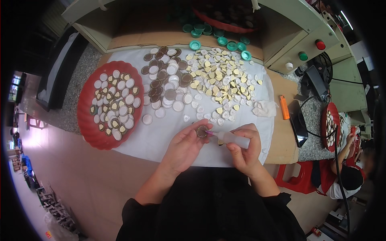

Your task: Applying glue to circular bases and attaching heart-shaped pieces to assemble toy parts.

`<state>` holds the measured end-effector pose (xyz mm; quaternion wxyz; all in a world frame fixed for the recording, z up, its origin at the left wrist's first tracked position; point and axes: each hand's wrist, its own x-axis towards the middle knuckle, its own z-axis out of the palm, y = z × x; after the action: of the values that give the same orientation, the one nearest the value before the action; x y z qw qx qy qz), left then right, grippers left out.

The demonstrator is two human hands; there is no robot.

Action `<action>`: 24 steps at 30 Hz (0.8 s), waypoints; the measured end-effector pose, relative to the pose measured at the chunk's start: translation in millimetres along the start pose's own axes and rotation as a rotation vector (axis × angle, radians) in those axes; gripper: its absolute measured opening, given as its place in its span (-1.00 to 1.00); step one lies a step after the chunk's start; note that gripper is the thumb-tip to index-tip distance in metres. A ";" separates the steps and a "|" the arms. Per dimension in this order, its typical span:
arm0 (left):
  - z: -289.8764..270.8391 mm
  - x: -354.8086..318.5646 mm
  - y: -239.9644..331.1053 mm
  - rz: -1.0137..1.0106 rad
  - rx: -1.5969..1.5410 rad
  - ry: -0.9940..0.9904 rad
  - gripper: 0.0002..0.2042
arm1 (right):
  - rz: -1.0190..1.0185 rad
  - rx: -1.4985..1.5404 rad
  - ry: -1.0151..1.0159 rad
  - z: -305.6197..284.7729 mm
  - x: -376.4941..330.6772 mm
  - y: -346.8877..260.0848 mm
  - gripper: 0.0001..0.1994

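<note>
My left hand (183, 149) pinches a small round brown disc (202, 131) between thumb and fingers. My right hand (244, 148) grips a small clear squeeze bottle (230, 138) whose pink tip touches the disc. Both hands hover over a white cloth (161, 138) spread on the table. Beyond them lie piles of round scalloped discs (167, 84) and gold and white heart-shaped pieces (221, 80).
A red round tray (86, 128) of finished discs sits at the left. Green caps (217, 40) lie at the back near a second red tray (225, 26). An orange lighter (284, 107) and a crumpled rag (264, 108) lie on the right. Another person (348, 176) sits low right.
</note>
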<state>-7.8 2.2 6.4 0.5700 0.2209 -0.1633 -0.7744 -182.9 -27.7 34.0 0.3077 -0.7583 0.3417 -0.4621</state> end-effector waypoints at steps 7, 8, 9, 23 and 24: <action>2.2 -0.6 -0.1 0.009 0.031 0.009 -0.62 | -0.013 -0.041 0.004 -5.4 1.5 -0.9 -0.68; 1.8 -0.6 -0.7 0.009 0.036 0.012 -0.62 | -0.007 -0.042 0.003 -5.9 1.8 -1.5 -0.68; 1.6 -0.7 -1.1 0.009 0.040 0.014 -0.62 | -0.001 -0.043 0.001 -6.5 1.9 -1.9 -0.69; 1.8 -0.5 -1.8 0.015 0.055 0.013 -0.62 | 0.023 -0.061 -0.035 -13.7 -0.5 -5.1 -0.69; 1.8 -0.4 -1.8 0.012 0.053 0.007 -0.62 | 0.020 -0.059 -0.040 -13.8 -0.4 -5.4 -0.69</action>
<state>-10.1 3.1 7.1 0.5691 0.2379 -0.1830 -0.7655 -194.3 -26.3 43.3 0.2967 -0.7725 0.3565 -0.4337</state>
